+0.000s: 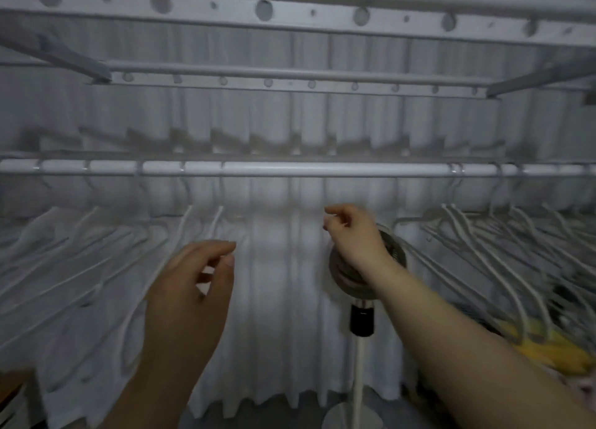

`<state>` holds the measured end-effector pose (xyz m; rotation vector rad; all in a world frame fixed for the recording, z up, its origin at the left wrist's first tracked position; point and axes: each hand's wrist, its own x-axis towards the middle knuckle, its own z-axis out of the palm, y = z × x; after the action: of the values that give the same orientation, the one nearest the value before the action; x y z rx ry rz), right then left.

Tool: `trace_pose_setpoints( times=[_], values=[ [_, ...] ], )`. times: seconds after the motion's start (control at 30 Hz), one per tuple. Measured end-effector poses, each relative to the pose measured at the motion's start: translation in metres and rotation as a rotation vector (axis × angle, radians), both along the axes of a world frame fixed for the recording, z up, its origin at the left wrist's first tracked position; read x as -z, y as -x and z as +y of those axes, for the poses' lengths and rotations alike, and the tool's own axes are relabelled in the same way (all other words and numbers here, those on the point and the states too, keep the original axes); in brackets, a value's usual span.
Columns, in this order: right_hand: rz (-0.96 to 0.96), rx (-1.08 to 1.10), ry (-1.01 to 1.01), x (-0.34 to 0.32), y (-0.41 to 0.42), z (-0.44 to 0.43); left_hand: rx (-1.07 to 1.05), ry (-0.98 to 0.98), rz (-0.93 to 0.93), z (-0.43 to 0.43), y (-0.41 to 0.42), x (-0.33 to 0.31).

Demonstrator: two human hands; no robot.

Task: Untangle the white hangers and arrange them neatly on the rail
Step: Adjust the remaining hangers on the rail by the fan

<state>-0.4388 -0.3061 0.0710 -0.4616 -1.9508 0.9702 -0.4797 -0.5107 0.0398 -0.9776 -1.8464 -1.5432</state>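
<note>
A white rail [290,169] runs across the view. Several white hangers [106,251] hang spaced out on its left part. A crowded, tangled bunch of white hangers [503,251] hangs on its right part. The middle stretch of the rail carries none. My left hand [190,286] is raised below the rail next to the rightmost hanger of the left group, its fingers loosely curled and holding nothing. My right hand [354,235] is raised in the gap, left of the tangled bunch, fingers loosely bent, with nothing visibly held. The frame is motion-blurred.
A white pleated curtain [277,299] hangs behind the rail. A small fan on a white stand [358,316] stands behind my right wrist. Upper rack bars with round holes [264,9] run overhead. Something yellow [545,348] lies at the lower right.
</note>
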Motion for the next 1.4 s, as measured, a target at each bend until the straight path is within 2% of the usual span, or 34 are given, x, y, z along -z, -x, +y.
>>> trace_pose_setpoints(
  times=[0.1, 0.27, 0.43, 0.5, 0.63, 0.8, 0.9, 1.07, 1.4],
  values=[
    [0.008, 0.139, -0.025, -0.011, -0.064, 0.054, 0.188, 0.029, -0.122, 0.062, -0.036, 0.011],
    [0.025, 0.264, 0.122, -0.008, -0.157, 0.135, 0.428, 0.115, -0.403, 0.171, -0.089, 0.041],
    [-0.009, 0.034, 0.442, -0.007, -0.188, 0.179, 0.602, 0.136, -0.661, 0.251, -0.148, 0.051],
    [-0.067, 0.015, 0.459, -0.008, -0.183, 0.186, 0.671, 0.155, -0.719, 0.273, -0.162, 0.053],
    [-0.186, -0.049, 0.408, -0.002, -0.166, 0.186, 0.591, 0.242, -0.588, 0.292, -0.172, 0.059],
    [-0.251, -0.107, 0.394, 0.009, -0.151, 0.186, 0.571, 0.201, -0.636, 0.281, -0.170, 0.061],
    [-0.214, -0.189, 0.482, 0.012, -0.137, 0.181, 0.517, 0.158, -0.582, 0.265, -0.166, 0.057],
    [-0.089, -0.212, 0.498, 0.017, -0.107, 0.161, 0.350, 0.058, -0.480, 0.231, -0.143, 0.051],
    [-0.096, -0.336, 0.496, 0.023, -0.057, 0.088, 0.161, 0.010, -0.455, 0.147, -0.087, 0.049]
  ],
)
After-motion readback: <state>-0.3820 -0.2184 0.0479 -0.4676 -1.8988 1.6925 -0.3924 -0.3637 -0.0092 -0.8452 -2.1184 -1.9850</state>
